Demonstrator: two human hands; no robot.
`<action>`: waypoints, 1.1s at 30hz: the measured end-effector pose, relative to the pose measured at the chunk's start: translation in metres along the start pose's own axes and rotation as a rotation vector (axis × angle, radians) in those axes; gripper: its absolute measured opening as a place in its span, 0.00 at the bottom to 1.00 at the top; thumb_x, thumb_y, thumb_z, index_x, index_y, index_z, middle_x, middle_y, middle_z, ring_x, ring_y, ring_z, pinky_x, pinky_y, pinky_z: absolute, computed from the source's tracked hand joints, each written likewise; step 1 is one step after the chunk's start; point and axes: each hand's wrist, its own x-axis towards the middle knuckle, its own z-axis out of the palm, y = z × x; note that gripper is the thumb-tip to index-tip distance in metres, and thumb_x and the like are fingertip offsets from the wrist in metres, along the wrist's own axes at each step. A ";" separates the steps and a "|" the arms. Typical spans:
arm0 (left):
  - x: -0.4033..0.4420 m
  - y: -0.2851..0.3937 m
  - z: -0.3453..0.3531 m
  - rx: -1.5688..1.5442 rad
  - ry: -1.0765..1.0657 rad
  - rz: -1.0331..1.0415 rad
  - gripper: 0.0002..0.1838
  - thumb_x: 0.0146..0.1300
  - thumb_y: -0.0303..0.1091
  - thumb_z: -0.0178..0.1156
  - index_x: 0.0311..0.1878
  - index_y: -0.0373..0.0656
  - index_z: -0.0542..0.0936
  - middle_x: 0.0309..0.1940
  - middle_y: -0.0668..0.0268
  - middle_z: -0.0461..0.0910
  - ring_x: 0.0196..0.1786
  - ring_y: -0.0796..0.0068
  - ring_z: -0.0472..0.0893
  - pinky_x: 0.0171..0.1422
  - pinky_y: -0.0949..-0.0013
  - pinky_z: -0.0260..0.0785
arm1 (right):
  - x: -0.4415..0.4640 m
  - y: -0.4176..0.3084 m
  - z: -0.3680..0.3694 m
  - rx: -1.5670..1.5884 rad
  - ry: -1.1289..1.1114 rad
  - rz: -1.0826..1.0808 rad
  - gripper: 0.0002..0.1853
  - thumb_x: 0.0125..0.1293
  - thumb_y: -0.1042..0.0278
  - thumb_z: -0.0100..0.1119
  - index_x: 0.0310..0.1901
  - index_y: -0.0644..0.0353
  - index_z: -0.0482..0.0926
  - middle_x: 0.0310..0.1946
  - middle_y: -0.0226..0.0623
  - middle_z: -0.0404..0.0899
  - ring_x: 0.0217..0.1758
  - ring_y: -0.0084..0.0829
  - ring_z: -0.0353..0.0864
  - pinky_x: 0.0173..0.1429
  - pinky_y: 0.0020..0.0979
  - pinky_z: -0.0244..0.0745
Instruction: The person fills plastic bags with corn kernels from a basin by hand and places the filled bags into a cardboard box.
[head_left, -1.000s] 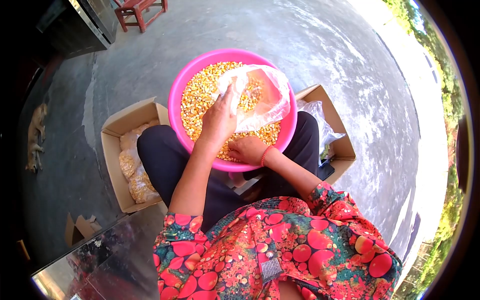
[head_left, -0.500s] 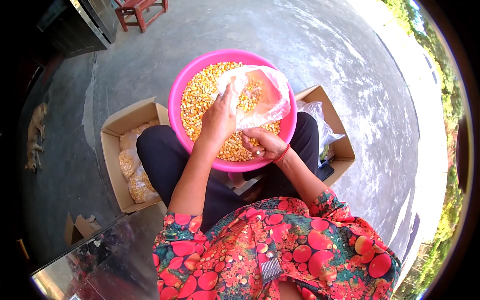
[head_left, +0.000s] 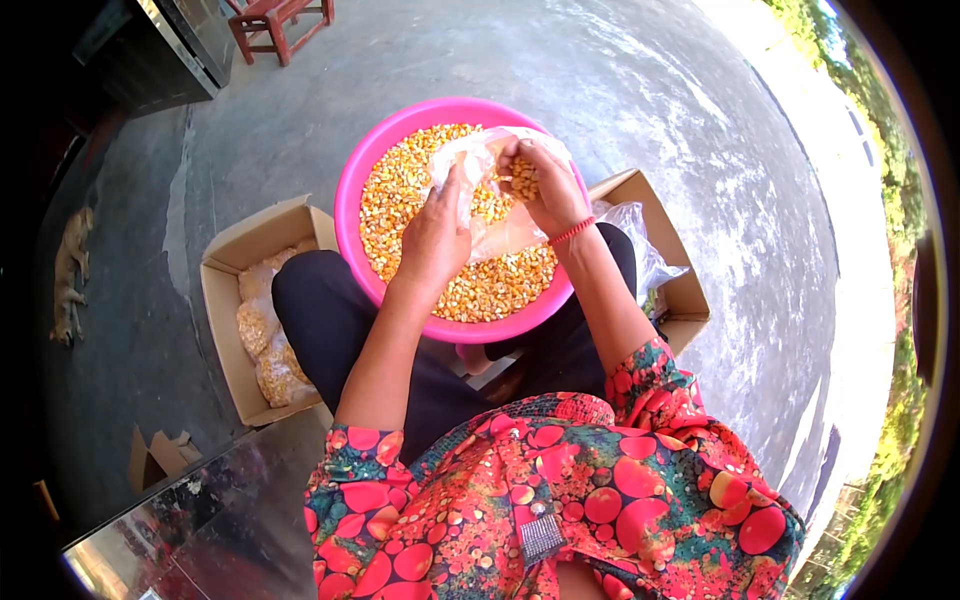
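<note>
A pink basin (head_left: 352, 215) full of yellow corn kernels (head_left: 395, 210) rests on my lap. My left hand (head_left: 437, 235) is closed on the side of a thin clear plastic bag (head_left: 485, 150), which spreads over the basin with some kernels inside. At the bag's mouth, my right hand (head_left: 553, 195) is cupped round a handful of kernels, a red bracelet on its wrist. Part of the bag's far side is hidden behind the right hand, so I cannot tell how deep the fingers reach.
To the left, a cardboard box (head_left: 225, 330) holds several bags of corn (head_left: 275, 365). Another cardboard box (head_left: 685, 225) with plastic bags (head_left: 640, 240) stands at my right knee. A red stool (head_left: 275, 25) is at the back, and a dog (head_left: 70, 270) lies on the floor far left.
My right hand has moved up from the basin's near edge to the bag's mouth, carrying kernels. The left hand stays on the bag.
</note>
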 end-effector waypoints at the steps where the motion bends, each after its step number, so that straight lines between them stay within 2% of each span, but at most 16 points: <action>1: 0.000 0.000 -0.001 -0.009 0.002 0.000 0.39 0.52 0.24 0.53 0.69 0.46 0.52 0.52 0.46 0.70 0.48 0.46 0.75 0.49 0.52 0.70 | 0.008 0.003 -0.001 -0.188 -0.114 -0.164 0.10 0.67 0.67 0.44 0.36 0.58 0.76 0.35 0.32 0.77 0.40 0.24 0.74 0.48 0.26 0.69; 2: 0.000 0.000 -0.002 -0.018 0.004 -0.001 0.39 0.52 0.24 0.55 0.69 0.46 0.52 0.53 0.46 0.70 0.48 0.46 0.75 0.49 0.52 0.70 | 0.009 0.007 -0.005 -0.188 -0.116 -0.163 0.10 0.67 0.67 0.44 0.36 0.58 0.76 0.35 0.32 0.77 0.40 0.24 0.74 0.48 0.26 0.69; 4: 0.001 -0.001 -0.003 -0.010 0.000 -0.010 0.40 0.52 0.25 0.55 0.69 0.46 0.52 0.52 0.46 0.70 0.48 0.46 0.75 0.48 0.52 0.70 | 0.006 0.010 -0.004 -0.680 -0.037 -0.136 0.11 0.67 0.67 0.45 0.34 0.60 0.77 0.35 0.30 0.77 0.41 0.23 0.74 0.51 0.24 0.67; 6: 0.002 -0.001 -0.003 -0.004 -0.005 -0.019 0.40 0.52 0.25 0.56 0.69 0.46 0.52 0.52 0.46 0.70 0.48 0.46 0.75 0.48 0.53 0.70 | 0.000 0.012 -0.008 -0.698 -0.050 -0.135 0.12 0.69 0.64 0.44 0.38 0.60 0.77 0.37 0.29 0.76 0.43 0.22 0.74 0.52 0.26 0.67; 8: 0.002 0.000 -0.004 -0.008 -0.010 -0.007 0.40 0.52 0.25 0.56 0.69 0.46 0.52 0.51 0.45 0.71 0.47 0.47 0.76 0.48 0.53 0.70 | -0.017 0.001 -0.007 -0.483 -0.231 0.078 0.13 0.70 0.62 0.45 0.37 0.60 0.78 0.36 0.28 0.77 0.38 0.19 0.75 0.45 0.23 0.70; 9: 0.002 -0.001 -0.002 -0.010 -0.013 -0.008 0.40 0.52 0.25 0.56 0.69 0.46 0.52 0.51 0.45 0.71 0.47 0.47 0.76 0.48 0.53 0.70 | -0.033 -0.011 0.004 -0.504 -0.280 0.204 0.14 0.70 0.60 0.45 0.35 0.60 0.78 0.34 0.27 0.77 0.33 0.16 0.74 0.38 0.21 0.71; 12: 0.001 -0.003 0.001 -0.022 0.031 0.037 0.39 0.52 0.25 0.55 0.69 0.46 0.52 0.50 0.45 0.71 0.46 0.47 0.76 0.48 0.54 0.70 | -0.053 -0.008 0.002 -0.712 -0.760 0.374 0.12 0.68 0.64 0.48 0.39 0.62 0.78 0.36 0.30 0.79 0.36 0.19 0.76 0.41 0.22 0.72; 14: 0.002 0.003 -0.003 0.000 -0.005 0.002 0.39 0.52 0.24 0.55 0.68 0.45 0.53 0.50 0.45 0.71 0.47 0.47 0.75 0.48 0.53 0.70 | -0.059 0.023 0.002 -0.851 -0.831 0.223 0.10 0.64 0.68 0.50 0.40 0.62 0.80 0.35 0.33 0.81 0.37 0.24 0.78 0.43 0.27 0.74; 15: 0.002 0.002 -0.001 -0.015 0.015 0.018 0.38 0.52 0.24 0.54 0.68 0.45 0.54 0.51 0.44 0.71 0.48 0.46 0.75 0.49 0.53 0.70 | -0.059 0.048 -0.003 -0.923 -0.816 0.012 0.11 0.62 0.69 0.52 0.42 0.62 0.79 0.38 0.38 0.81 0.41 0.31 0.79 0.48 0.32 0.72; 16: 0.002 0.004 -0.001 -0.014 0.014 0.021 0.38 0.52 0.24 0.54 0.68 0.45 0.54 0.51 0.44 0.71 0.48 0.46 0.75 0.49 0.53 0.70 | -0.062 0.057 0.001 -1.063 -0.778 -0.074 0.13 0.60 0.69 0.54 0.46 0.61 0.78 0.39 0.44 0.80 0.45 0.37 0.78 0.51 0.36 0.71; 18: 0.001 0.005 -0.003 -0.089 -0.039 -0.056 0.38 0.48 0.21 0.52 0.67 0.43 0.57 0.56 0.43 0.68 0.57 0.47 0.70 0.59 0.56 0.65 | -0.059 0.090 -0.001 -1.246 -0.702 -0.195 0.17 0.55 0.69 0.56 0.48 0.59 0.76 0.41 0.45 0.79 0.47 0.42 0.77 0.51 0.39 0.71; 25: 0.001 0.002 -0.004 -0.062 -0.024 -0.057 0.37 0.49 0.21 0.52 0.66 0.42 0.58 0.55 0.43 0.69 0.56 0.47 0.70 0.59 0.56 0.65 | -0.060 0.122 0.002 -1.404 -0.691 -0.272 0.17 0.53 0.68 0.57 0.47 0.56 0.76 0.42 0.44 0.76 0.45 0.44 0.77 0.48 0.40 0.73; 27: 0.001 0.004 -0.005 -0.069 -0.047 -0.056 0.36 0.49 0.21 0.51 0.66 0.42 0.58 0.54 0.43 0.69 0.55 0.47 0.71 0.58 0.56 0.66 | -0.061 0.116 -0.001 -1.373 -0.747 -0.445 0.12 0.54 0.67 0.56 0.42 0.56 0.76 0.43 0.45 0.75 0.42 0.44 0.77 0.45 0.41 0.73; 28: 0.001 0.004 -0.005 -0.070 -0.047 -0.056 0.36 0.49 0.21 0.51 0.66 0.42 0.58 0.54 0.43 0.69 0.55 0.47 0.71 0.58 0.56 0.66 | -0.062 0.112 -0.003 -1.374 -0.748 -0.445 0.12 0.54 0.67 0.56 0.42 0.56 0.76 0.43 0.45 0.75 0.42 0.44 0.77 0.45 0.41 0.73; 30: -0.001 0.005 -0.006 -0.065 -0.045 -0.049 0.36 0.50 0.21 0.51 0.66 0.42 0.58 0.53 0.43 0.70 0.54 0.47 0.72 0.57 0.56 0.66 | -0.065 0.104 -0.007 -1.414 -0.748 -0.276 0.08 0.56 0.64 0.54 0.35 0.57 0.76 0.39 0.45 0.77 0.38 0.45 0.78 0.41 0.43 0.72; 33: 0.000 0.005 -0.006 -0.027 -0.054 -0.071 0.35 0.51 0.23 0.52 0.66 0.43 0.59 0.52 0.44 0.71 0.52 0.47 0.73 0.56 0.56 0.67 | -0.063 0.106 -0.016 -1.540 -0.730 -0.269 0.10 0.57 0.61 0.53 0.30 0.59 0.74 0.32 0.45 0.78 0.33 0.46 0.77 0.39 0.44 0.71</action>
